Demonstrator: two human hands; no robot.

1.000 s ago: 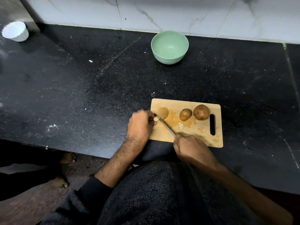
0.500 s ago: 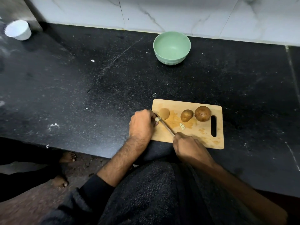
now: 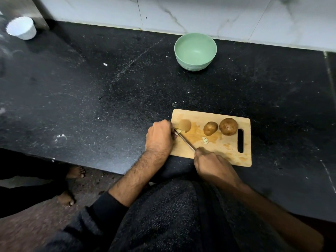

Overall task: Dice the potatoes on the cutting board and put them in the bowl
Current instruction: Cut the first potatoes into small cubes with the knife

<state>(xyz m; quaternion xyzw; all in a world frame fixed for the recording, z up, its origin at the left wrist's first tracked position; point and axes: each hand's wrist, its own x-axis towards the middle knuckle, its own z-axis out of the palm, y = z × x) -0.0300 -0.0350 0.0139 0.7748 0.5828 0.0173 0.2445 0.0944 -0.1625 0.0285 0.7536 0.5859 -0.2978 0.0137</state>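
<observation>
Black speckled stone table [image 3: 91, 91], rectangular wooden cutting board [image 3: 234, 157] at its near edge, left hand [image 3: 160, 137] fingers gripping pale cut potato piece [image 3: 185, 125], right hand [image 3: 211, 163] gripping thin steel knife [image 3: 184, 140], two whole brown potatoes [image 3: 210, 128] beside, empty mint-green round bowl [image 3: 195, 51] well beyond.

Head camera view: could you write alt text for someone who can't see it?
A person's right hand slices a potato piece with a knife on a wooden cutting board, left hand steadying it. Two whole potatoes wait; the green bowl sits empty.

2 whole potatoes [image 3: 210, 128], 1 bowl [image 3: 195, 51], maybe 3 cut pcs [image 3: 205, 140]
</observation>
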